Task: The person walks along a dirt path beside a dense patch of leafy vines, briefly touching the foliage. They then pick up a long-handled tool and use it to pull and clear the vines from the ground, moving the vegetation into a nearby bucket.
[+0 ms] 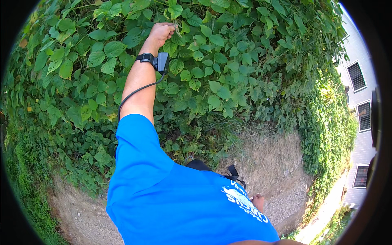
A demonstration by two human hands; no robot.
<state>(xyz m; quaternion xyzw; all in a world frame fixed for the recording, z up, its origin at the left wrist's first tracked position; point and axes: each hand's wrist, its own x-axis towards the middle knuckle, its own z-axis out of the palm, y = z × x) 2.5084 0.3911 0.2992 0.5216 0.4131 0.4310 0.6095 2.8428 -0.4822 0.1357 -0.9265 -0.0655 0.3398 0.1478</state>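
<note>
My left hand (163, 32) reaches up into a tall bank of leafy green vines (216, 49). Its fingers are closed in a pinch at a thin, tan, pod-like piece (178, 31) that hangs among the leaves. Around that wrist a black strap holds a small dark device (162, 62), with a cable running down the arm. Low on the right, beside my blue shirt (183, 204), part of my right hand (258, 202) shows. The shirt covers most of it, so its fingers and anything in them are hidden.
Bare, stony soil (269, 163) slopes below the vines. Dark straps (233, 173) show beside my body. At the far right stands a pale building (359, 110) with barred windows, and more vines (326, 118) grow in front of it.
</note>
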